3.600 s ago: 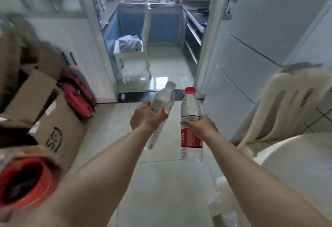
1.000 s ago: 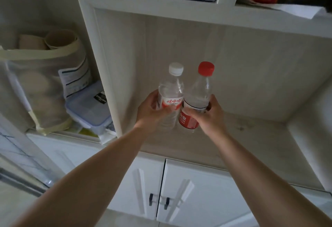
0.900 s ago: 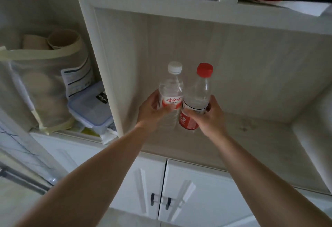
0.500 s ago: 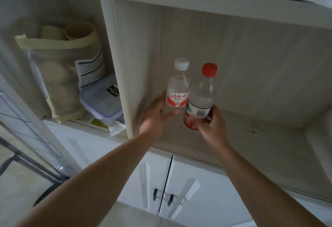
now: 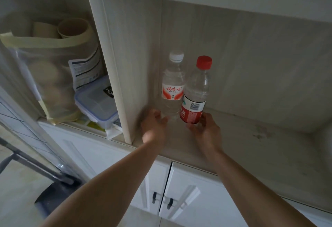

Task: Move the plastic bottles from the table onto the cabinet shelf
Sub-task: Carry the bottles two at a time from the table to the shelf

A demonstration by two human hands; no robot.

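Note:
Two clear plastic bottles stand upright and side by side in the back left corner of the cabinet shelf (image 5: 251, 147). The white-capped bottle (image 5: 172, 84) has a red and white label; the red-capped bottle (image 5: 196, 91) has a red label. My left hand (image 5: 153, 127) is just in front of the white-capped bottle's base, blurred, with its fingers apart and off the bottle. My right hand (image 5: 206, 131) still cups the bottom of the red-capped bottle, thumb on the label's right side.
A white upright panel (image 5: 115, 64) bounds the shelf on the left. Beyond it sit a lidded plastic box (image 5: 97, 106) and a mesh bag (image 5: 48, 75) of paper rolls. White cabinet doors (image 5: 181, 194) with dark handles lie below the shelf.
Both bottles went down and back into the shelf corner and now stand on the board. My left hand has let go of the white-capped bottle and drawn back a little.

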